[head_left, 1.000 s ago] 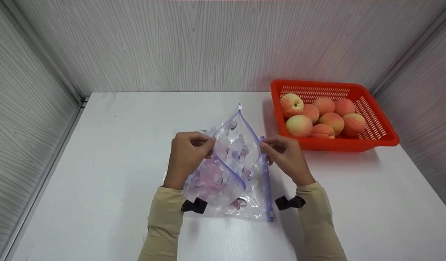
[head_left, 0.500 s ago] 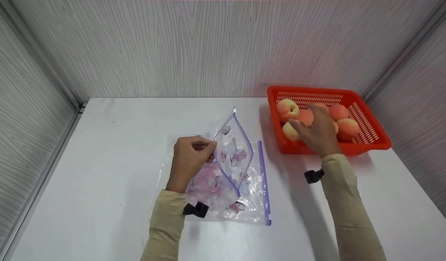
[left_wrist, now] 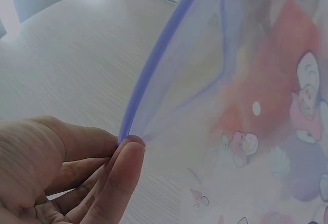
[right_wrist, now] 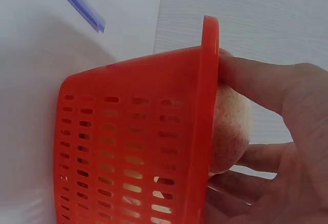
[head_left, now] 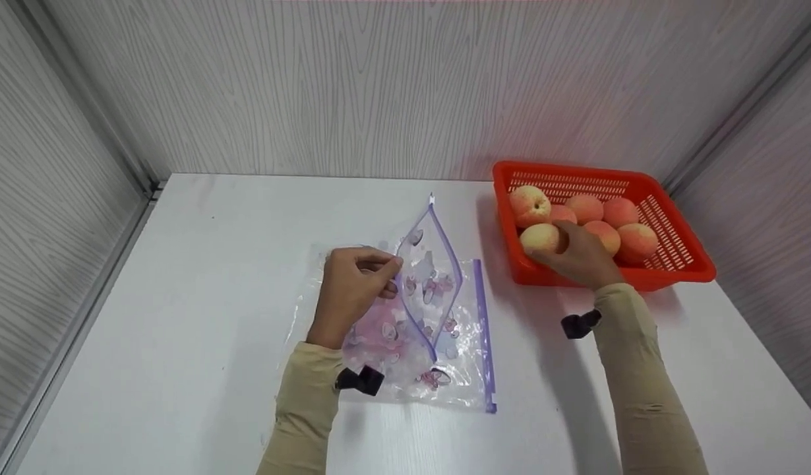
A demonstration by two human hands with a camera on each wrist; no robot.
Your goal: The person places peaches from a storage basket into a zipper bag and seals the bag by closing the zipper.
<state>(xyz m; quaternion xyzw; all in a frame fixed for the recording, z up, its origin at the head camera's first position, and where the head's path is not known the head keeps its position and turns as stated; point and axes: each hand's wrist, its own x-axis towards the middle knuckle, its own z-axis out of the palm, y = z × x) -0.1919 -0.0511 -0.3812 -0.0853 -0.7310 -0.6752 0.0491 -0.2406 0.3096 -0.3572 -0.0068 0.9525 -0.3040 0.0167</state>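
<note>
My left hand point(head_left: 354, 285) pinches the purple-edged rim of a clear zip bag point(head_left: 438, 310) with printed cartoon figures. The bag stands with its mouth spread apart. In the left wrist view, thumb and finger meet on the purple strip point(left_wrist: 154, 65). Far to the right, my right hand point(head_left: 587, 258) grips a pale yellow-pink peach point(head_left: 537, 237) at the near left corner of the red basket point(head_left: 699, 269). Seen from the right wrist, the peach point(right_wrist: 231, 126) shows above the basket's rim between thumb and fingers; its lower part is hidden behind the basket wall.
Several more peaches point(head_left: 583, 208) lie in the basket around the held one. Another flat bag with a purple zip strip point(head_left: 486, 343) lies on the white table point(head_left: 201, 316) beneath the spread one. Panels point(head_left: 326, 92) stand behind and at both sides.
My right hand has let go of the bag's right rim, moved right to the basket and closed round a peach. The left hand keeps its pinch on the bag.
</note>
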